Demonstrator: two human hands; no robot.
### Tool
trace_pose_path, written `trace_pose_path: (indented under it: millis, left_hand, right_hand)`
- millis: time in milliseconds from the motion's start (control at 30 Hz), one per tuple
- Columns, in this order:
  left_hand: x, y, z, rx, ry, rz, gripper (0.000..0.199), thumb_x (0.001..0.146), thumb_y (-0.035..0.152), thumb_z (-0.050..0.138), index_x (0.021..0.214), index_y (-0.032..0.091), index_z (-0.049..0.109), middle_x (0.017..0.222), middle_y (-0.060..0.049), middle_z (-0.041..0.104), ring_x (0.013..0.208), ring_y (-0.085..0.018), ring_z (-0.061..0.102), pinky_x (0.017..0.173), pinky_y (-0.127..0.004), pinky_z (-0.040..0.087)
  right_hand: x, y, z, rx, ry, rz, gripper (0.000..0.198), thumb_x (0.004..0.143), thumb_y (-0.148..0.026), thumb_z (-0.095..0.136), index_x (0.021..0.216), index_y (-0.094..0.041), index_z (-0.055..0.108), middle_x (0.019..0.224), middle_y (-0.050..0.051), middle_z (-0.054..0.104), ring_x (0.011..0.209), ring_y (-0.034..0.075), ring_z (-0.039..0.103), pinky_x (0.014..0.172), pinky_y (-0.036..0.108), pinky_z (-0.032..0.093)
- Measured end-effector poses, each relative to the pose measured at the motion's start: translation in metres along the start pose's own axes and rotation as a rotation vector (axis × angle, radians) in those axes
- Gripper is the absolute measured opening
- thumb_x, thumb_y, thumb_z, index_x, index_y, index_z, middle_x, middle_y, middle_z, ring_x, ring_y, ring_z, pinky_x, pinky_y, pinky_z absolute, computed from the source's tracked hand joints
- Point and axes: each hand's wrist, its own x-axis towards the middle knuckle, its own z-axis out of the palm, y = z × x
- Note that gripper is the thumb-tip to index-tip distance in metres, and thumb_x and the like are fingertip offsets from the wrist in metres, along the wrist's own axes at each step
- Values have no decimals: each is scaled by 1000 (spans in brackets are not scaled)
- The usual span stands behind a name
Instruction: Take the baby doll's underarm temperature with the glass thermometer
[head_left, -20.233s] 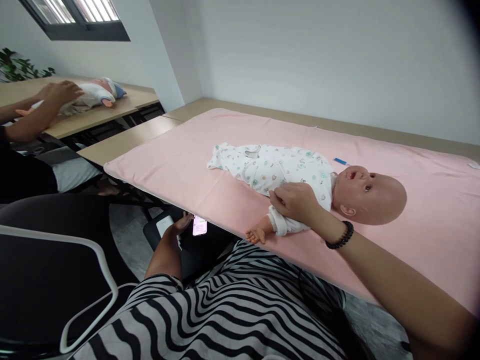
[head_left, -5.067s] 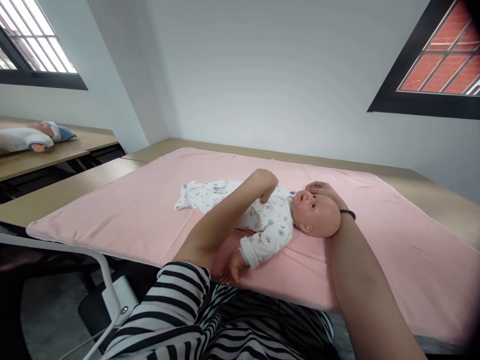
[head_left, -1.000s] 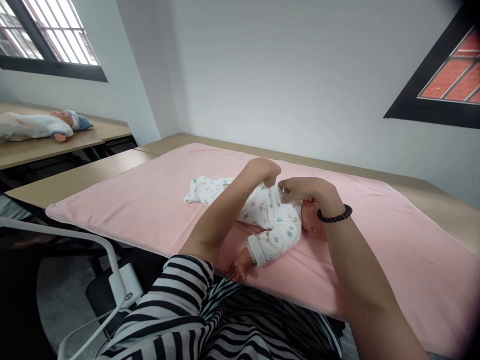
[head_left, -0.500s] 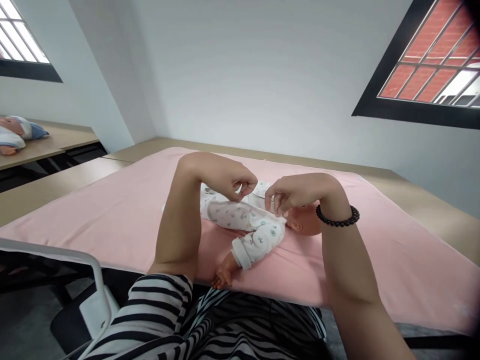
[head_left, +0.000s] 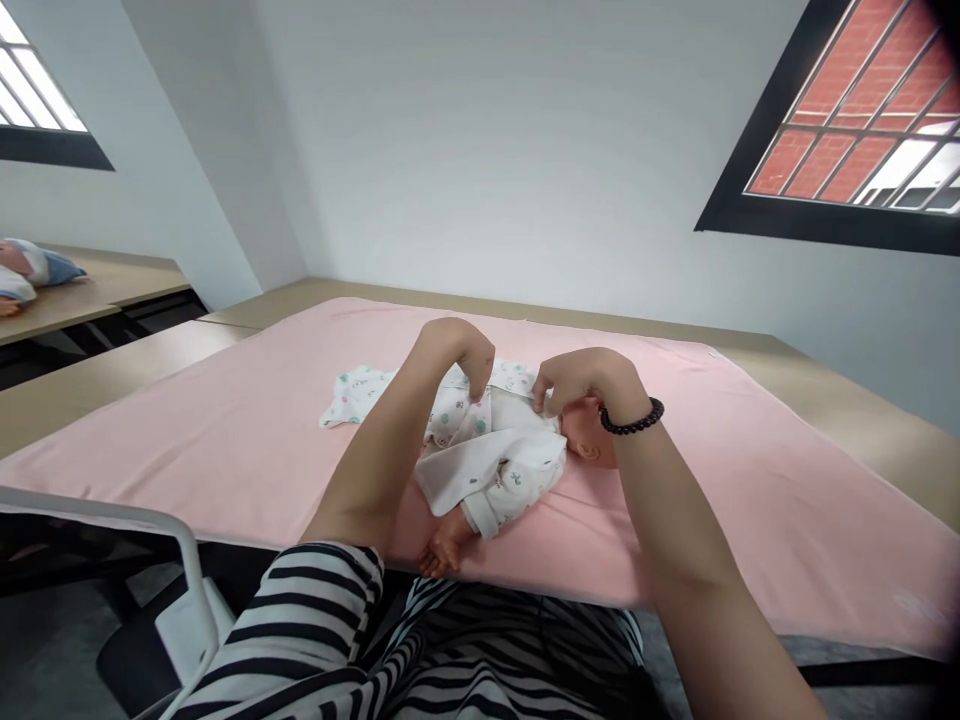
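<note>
A baby doll (head_left: 589, 440) lies on its back on a pink sheet (head_left: 262, 430), its head to the right. It wears a white printed baby top (head_left: 517, 480), whose near front panel is folded open towards me, baring the white chest. My left hand (head_left: 474, 362) bends down over the doll's middle, fingers curled against the top's far side; the fingertips are partly hidden. My right hand (head_left: 574, 380) pinches the top's far edge near the neck. The doll's near hand (head_left: 446, 545) sticks out of a turned-up cuff. My right wrist partly covers the doll's head.
The sheet covers a wooden table (head_left: 825, 385) against a wall. A second doll (head_left: 34, 270) lies on another table at the far left. At the lower left stands a chair with a pale metal frame (head_left: 187, 560).
The near front panel has been turned open towards me. My left hand has shifted slightly away and its wrist has turned; my right hand stays near the collar, moved a little left.
</note>
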Motion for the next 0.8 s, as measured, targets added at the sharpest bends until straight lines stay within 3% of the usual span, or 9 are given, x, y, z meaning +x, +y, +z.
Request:
trace_pose_path:
  millis: [100, 300, 367, 433, 500, 567, 633, 733, 800]
  left_hand:
    - [-1, 7, 1, 27, 12, -25, 59, 45, 49, 89, 101, 33, 82, 127, -3, 73, 108, -35, 64, 80, -34, 54]
    - [-5, 2, 1, 47, 101, -69, 59, 54, 56, 86, 107, 33, 81, 133, -6, 70, 112, -38, 65, 91, -44, 55]
    - [-7, -2, 1, 48, 119, -72, 58, 57, 55, 85, 110, 33, 79, 133, -6, 69, 112, -38, 65, 91, -44, 55]
    - [-8, -6, 1, 46, 167, -96, 55, 62, 53, 84, 114, 34, 78, 133, -6, 70, 112, -36, 66, 90, -42, 55]
    - [-7, -10, 1, 36, 242, -160, 50, 71, 47, 80, 119, 33, 74, 132, -6, 69, 110, -35, 67, 88, -42, 56]
    - [-1, -13, 1, 15, 317, -223, 50, 78, 38, 74, 127, 32, 70, 133, -8, 68, 107, -33, 68, 86, -43, 56]
    - [9, -13, 2, 6, 338, -230, 53, 79, 37, 73, 131, 32, 67, 134, -8, 67, 105, -33, 68, 85, -44, 57]
    - [29, -12, 3, 45, 224, -195, 57, 67, 51, 82, 119, 30, 74, 127, -10, 71, 102, -36, 68, 85, -47, 57]
    - [40, -11, 4, 79, 159, -190, 57, 59, 53, 88, 109, 29, 77, 122, -10, 73, 98, -37, 68, 85, -49, 57]
  right_hand:
    - [6, -4, 0, -17, -32, 41, 36, 70, -32, 77, 104, -24, 79, 87, 1, 69, 70, 17, 56, 58, 29, 43]
    - [-2, 7, -2, 53, -32, 38, 27, 76, -43, 76, 91, -21, 77, 56, -2, 48, 54, 14, 45, 54, 32, 37]
    - [-3, 14, -2, 83, 8, 34, 34, 79, -50, 74, 95, -20, 76, 58, -1, 52, 55, 16, 49, 55, 33, 38]
    - [0, 22, -2, 89, 136, 55, 49, 78, -58, 73, 109, -21, 74, 78, 5, 67, 69, 22, 61, 62, 35, 44]
    - [7, 28, -1, 61, 305, 81, 62, 79, -64, 71, 123, -20, 68, 111, 12, 71, 95, 31, 67, 74, 38, 50]
    - [15, 33, 0, 36, 403, 103, 70, 81, -65, 68, 134, -20, 62, 142, 16, 59, 121, 37, 60, 87, 41, 52]
    - [22, 37, 3, 40, 400, 157, 82, 82, -67, 66, 148, -21, 50, 163, 15, 36, 139, 41, 46, 96, 47, 51]
    - [24, 45, 5, 67, 380, 227, 99, 81, -71, 65, 161, -24, 29, 172, 11, 12, 152, 43, 27, 111, 58, 43]
    - [20, 55, 4, 88, 402, 216, 99, 82, -74, 61, 162, -25, 29, 172, 9, 13, 154, 43, 24, 118, 62, 35]
